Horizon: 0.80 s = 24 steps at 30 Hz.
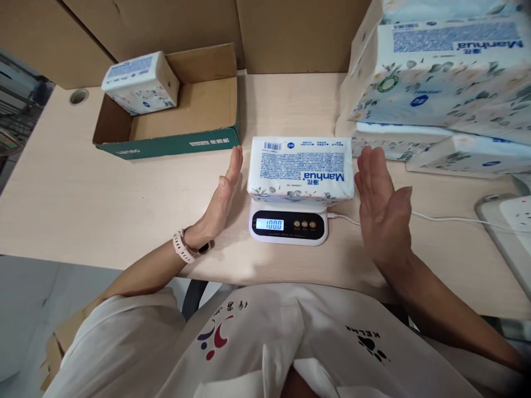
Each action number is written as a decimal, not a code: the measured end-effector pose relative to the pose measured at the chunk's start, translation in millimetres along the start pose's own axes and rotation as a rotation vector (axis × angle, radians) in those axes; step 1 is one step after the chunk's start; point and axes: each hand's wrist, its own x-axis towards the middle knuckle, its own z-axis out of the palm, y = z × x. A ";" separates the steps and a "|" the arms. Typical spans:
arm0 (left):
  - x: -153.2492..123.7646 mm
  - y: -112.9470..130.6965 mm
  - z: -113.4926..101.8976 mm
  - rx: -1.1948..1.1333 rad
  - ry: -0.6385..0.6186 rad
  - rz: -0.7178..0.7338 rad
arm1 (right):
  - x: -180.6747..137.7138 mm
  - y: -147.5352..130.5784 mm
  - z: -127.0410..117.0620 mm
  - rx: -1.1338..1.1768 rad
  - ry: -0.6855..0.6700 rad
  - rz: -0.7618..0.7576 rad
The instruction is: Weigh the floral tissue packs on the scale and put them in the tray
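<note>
A white pack of tissues (pixel 301 168) with blue print lies on a small white digital scale (pixel 288 226), covering its weighing plate. The scale's lit display reads 100.0. To the left of the pack, my left hand (pixel 219 202) is held on edge, fingers straight and palm facing inward, apart from the pack. A pink-banded watch is on that wrist. On the other side, my right hand (pixel 381 204) is also stretched flat with its thumb out, just beside the pack's right end. Neither hand holds anything.
An open green and brown cardboard box (pixel 166 142) at the back left holds another tissue pack (pixel 143 85). Larger tissue packs (pixel 440 77) are stacked at the back right. A white cable (pixel 452 219) runs from the scale toward a power strip (pixel 516 213).
</note>
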 end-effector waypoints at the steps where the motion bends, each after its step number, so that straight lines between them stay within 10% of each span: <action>1: 0.1 0.1 -0.8 0.000 -0.004 -0.003 | 0.2 -0.4 0.0 0.001 0.004 0.006; 24: 0.8 9.0 2.4 -0.009 0.014 -0.064 | -2.6 -4.4 2.6 0.034 -0.006 -0.028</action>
